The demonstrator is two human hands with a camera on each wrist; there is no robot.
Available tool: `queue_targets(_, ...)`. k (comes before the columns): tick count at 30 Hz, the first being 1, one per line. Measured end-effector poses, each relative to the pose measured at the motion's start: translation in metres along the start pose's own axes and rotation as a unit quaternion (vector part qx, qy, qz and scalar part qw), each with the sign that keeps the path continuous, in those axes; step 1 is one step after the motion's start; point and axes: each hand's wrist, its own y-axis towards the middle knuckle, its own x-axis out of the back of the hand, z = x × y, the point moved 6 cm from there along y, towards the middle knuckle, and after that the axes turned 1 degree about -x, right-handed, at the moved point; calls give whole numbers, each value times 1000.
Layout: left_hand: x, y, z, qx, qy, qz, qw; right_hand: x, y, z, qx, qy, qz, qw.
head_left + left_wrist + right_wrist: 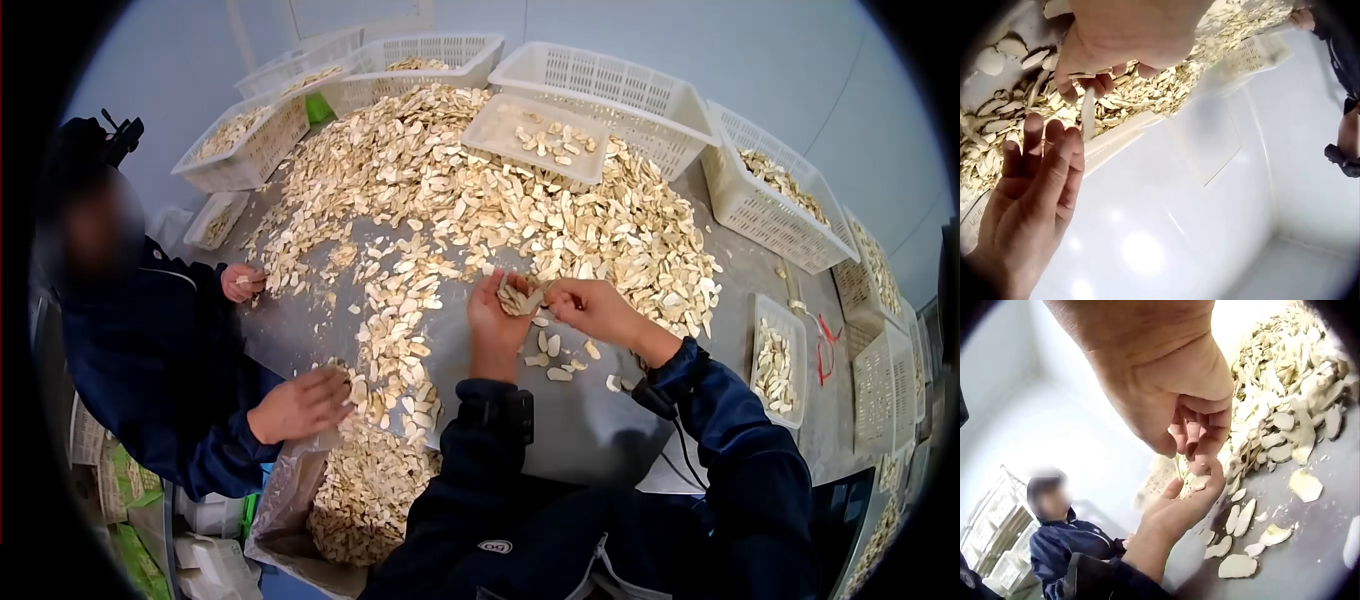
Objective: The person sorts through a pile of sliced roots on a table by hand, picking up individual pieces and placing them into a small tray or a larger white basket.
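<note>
A wide pile of pale flat slices (470, 200) covers the grey table (590, 425). My left hand (497, 312) is turned palm up just in front of the pile, fingers straight, carrying a small heap of slices (517, 297). My right hand (583, 302) reaches over that palm and pinches one thin slice (1088, 112) between thumb and fingertips. In the left wrist view the left hand (1038, 181) lies below the right hand (1116, 44). In the right wrist view the right hand (1192, 428) hovers over the cupped left hand (1182, 509). Loose slices (555, 360) lie on the table under both hands.
Another person in blue (150, 350) works at the left, one hand (243, 282) at the pile, the other (300, 405) by a bag of slices (365, 500). White baskets (610, 90) ring the far and right edges. Small trays (778, 362) hold sorted slices.
</note>
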Motion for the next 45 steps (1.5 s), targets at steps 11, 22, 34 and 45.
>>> queue_targets(11, 11, 16, -7, 66, -39, 75, 994, -20, -20, -28, 20, -195, 138, 971)
queue_targets(22, -1, 5, -2, 66, 10, -15, 998, -13, -14, 1, 47, -146, 75, 985)
queue_targets(34, 6, 11, -27, -22, -37, -31, 999, -33, -29, -7, 71, -243, 150, 956)
queue_targets(45, 2, 6, -23, 1, -13, -51, 999, -19, 27, -2, 146, -254, -31, 956)
